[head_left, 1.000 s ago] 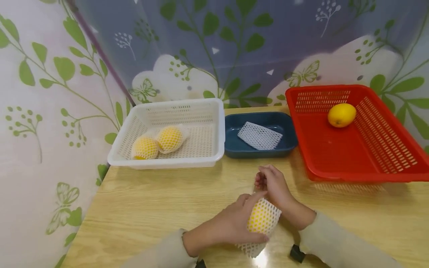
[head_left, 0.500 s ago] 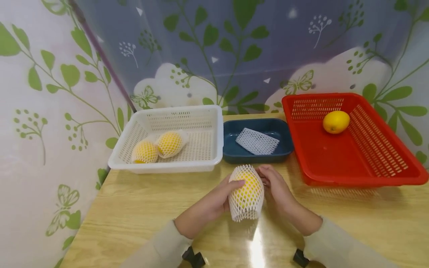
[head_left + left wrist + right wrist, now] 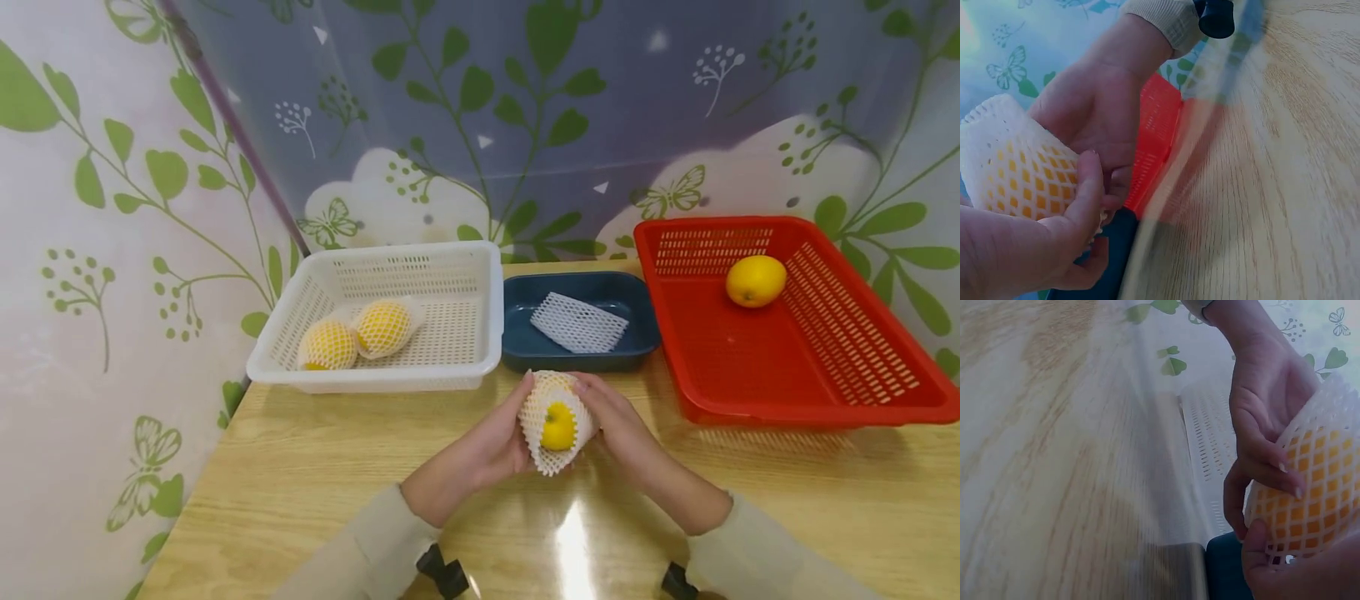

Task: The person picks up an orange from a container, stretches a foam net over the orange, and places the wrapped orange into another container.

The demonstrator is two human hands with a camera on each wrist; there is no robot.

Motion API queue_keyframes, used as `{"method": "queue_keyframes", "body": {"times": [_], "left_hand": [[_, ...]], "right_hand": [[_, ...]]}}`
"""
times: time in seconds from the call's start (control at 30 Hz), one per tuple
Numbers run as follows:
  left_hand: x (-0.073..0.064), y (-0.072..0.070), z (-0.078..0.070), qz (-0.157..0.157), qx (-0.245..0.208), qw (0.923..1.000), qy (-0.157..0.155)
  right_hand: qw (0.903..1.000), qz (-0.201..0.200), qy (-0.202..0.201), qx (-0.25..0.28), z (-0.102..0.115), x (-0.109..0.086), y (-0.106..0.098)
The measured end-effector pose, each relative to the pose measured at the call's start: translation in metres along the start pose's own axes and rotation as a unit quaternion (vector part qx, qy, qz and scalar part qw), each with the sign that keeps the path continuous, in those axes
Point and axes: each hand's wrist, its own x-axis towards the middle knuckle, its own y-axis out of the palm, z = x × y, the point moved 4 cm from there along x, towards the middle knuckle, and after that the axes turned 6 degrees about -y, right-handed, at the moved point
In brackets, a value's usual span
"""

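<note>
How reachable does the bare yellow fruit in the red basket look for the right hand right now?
Probably yes, once freed: the right hand is holding the netted fruit, which the left hand also holds. The red basket is open-topped on that side, and nothing shows over the bare yellow fruit.

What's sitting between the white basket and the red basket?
The head view shows a dark blue tray between them, holding a white foam net sleeve.

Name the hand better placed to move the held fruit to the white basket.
Probably the left hand: the right hand holds the netted fruit too, but sits farther from the white basket.
</note>
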Motion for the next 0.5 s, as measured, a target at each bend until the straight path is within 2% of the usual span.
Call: {"method": "queue_keyframes", "body": {"times": [0.13,0.27,0.33,0.4,0.5], "left_hand": [[-0.001,0.000,-0.001,0.012,-0.013,0.9998,0.004],[-0.003,-0.001,-0.002,0.020,-0.014,0.9996,0.015],[-0.004,-0.003,-0.001,0.011,0.013,0.9997,0.016],[-0.004,-0.006,-0.001,-0.003,0.060,0.9981,0.018],[-0.005,-0.010,-0.001,-0.028,0.135,0.9899,0.032]], "right_hand": [[0.9996,0.013,-0.001,0.027,-0.009,0.004,-0.004],[0.9960,0.025,0.000,0.086,-0.027,0.014,-0.012],[0.9932,0.017,0.004,0.115,-0.035,0.018,-0.015],[0.9906,0.005,0.005,0.137,-0.039,0.018,-0.017],[0.9885,0.003,-0.007,0.151,-0.036,0.014,-0.018]]}}
